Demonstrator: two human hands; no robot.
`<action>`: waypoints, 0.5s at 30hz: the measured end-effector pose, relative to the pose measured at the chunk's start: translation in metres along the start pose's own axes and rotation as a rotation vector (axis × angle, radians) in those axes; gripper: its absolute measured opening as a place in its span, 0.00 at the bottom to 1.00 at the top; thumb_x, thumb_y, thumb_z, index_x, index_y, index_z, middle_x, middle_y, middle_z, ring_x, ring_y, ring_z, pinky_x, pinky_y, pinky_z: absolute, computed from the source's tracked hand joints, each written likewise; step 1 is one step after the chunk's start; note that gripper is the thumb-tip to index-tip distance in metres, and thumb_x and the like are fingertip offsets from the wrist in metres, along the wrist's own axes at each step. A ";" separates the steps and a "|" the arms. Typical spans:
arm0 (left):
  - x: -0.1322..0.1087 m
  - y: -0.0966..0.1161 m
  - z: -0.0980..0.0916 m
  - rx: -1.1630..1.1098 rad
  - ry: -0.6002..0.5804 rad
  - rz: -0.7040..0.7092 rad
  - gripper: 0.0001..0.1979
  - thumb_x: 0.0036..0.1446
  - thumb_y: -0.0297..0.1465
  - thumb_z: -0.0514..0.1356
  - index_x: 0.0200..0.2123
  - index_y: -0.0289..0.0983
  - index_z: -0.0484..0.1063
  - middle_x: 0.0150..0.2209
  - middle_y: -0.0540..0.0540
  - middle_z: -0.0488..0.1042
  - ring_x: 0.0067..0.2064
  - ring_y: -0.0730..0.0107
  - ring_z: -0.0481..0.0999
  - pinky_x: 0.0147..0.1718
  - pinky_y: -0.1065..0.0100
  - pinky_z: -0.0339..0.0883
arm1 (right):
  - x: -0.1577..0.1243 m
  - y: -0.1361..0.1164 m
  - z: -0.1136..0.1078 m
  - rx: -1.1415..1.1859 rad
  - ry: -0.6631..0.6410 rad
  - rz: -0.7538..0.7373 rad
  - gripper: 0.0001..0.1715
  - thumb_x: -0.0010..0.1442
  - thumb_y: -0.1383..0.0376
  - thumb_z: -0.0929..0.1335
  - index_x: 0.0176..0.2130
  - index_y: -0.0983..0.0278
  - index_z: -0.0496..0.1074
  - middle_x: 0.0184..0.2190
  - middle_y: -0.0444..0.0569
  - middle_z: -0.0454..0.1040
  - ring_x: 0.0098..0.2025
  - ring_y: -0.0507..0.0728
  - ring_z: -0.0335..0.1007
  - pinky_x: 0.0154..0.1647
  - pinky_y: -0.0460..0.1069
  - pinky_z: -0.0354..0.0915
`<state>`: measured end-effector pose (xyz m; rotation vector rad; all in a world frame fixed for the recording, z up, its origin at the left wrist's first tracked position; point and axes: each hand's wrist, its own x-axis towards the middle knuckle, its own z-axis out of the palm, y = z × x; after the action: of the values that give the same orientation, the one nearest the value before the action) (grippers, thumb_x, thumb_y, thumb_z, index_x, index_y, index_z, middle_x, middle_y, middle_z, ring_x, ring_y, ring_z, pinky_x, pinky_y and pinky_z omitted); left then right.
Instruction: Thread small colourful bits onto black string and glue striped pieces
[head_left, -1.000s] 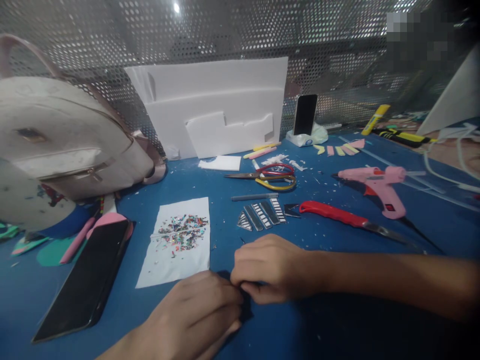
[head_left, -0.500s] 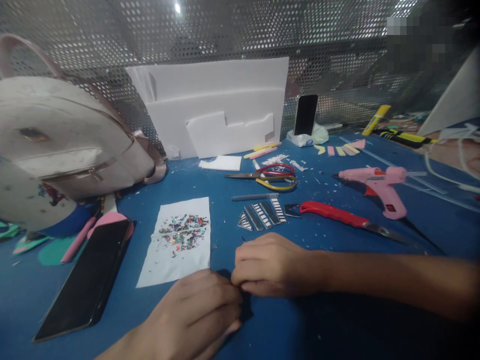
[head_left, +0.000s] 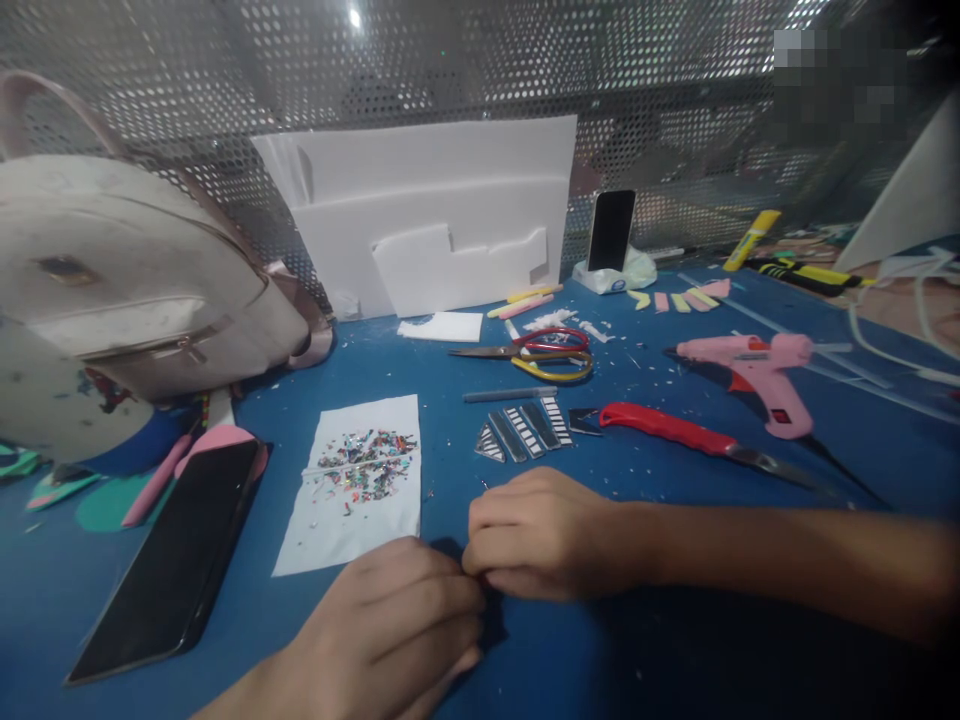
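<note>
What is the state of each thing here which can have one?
Left hand: fingers curled, grip hidden
Right hand: fingers curled, grip hidden
Scissors: closed
Red knife: blade exposed
Glue gun: lying down
Big phone: screen dark
Small phone: propped up, screen dark
Paper: strewn with scraps

two hands point(head_left: 551, 535) – two phones point(head_left: 165, 570) – one glue gun point(head_left: 780, 385)

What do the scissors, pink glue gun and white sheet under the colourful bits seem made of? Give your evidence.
Scissors: blades probably metal, dull grey; handles perhaps plastic-coated, smooth red and yellow.
Pink glue gun: likely plastic, shell smooth and seemingly moulded.
White sheet: apparently paper, matt and thin.
</note>
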<state>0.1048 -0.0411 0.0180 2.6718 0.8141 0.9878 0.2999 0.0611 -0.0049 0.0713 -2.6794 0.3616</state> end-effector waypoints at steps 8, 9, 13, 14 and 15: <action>-0.003 0.002 0.002 -0.009 -0.016 -0.032 0.07 0.63 0.22 0.55 0.40 0.31 0.73 0.32 0.44 0.80 0.31 0.68 0.77 0.28 0.68 0.72 | 0.000 0.000 -0.001 0.008 -0.016 -0.010 0.07 0.66 0.67 0.61 0.39 0.64 0.68 0.34 0.44 0.70 0.33 0.50 0.64 0.29 0.47 0.56; -0.006 0.001 0.004 0.008 0.007 -0.060 0.07 0.64 0.23 0.54 0.40 0.32 0.73 0.31 0.44 0.79 0.31 0.68 0.77 0.28 0.68 0.72 | 0.000 0.000 0.000 0.012 -0.015 -0.013 0.08 0.65 0.68 0.60 0.39 0.64 0.68 0.34 0.44 0.70 0.33 0.50 0.64 0.29 0.47 0.56; -0.015 -0.001 0.010 0.105 0.087 -0.090 0.11 0.65 0.27 0.52 0.36 0.36 0.74 0.30 0.45 0.75 0.31 0.68 0.74 0.27 0.68 0.69 | -0.001 0.002 0.002 0.040 -0.016 -0.041 0.09 0.67 0.66 0.60 0.40 0.63 0.69 0.34 0.44 0.71 0.32 0.50 0.65 0.27 0.47 0.55; -0.016 -0.001 0.010 0.118 0.087 -0.089 0.11 0.65 0.27 0.52 0.36 0.36 0.74 0.30 0.45 0.75 0.31 0.68 0.74 0.27 0.67 0.69 | -0.001 0.003 0.002 0.052 -0.015 -0.046 0.09 0.68 0.64 0.61 0.40 0.62 0.70 0.34 0.44 0.71 0.32 0.50 0.65 0.27 0.47 0.55; -0.016 -0.001 0.009 0.122 0.080 -0.090 0.11 0.65 0.27 0.53 0.35 0.37 0.74 0.31 0.45 0.74 0.31 0.68 0.73 0.27 0.67 0.68 | -0.001 0.003 0.002 0.065 -0.010 -0.050 0.10 0.69 0.63 0.61 0.41 0.62 0.70 0.34 0.43 0.71 0.32 0.49 0.66 0.27 0.47 0.55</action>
<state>0.1000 -0.0486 0.0020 2.6832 1.0339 1.0616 0.3003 0.0634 -0.0076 0.1606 -2.6705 0.4340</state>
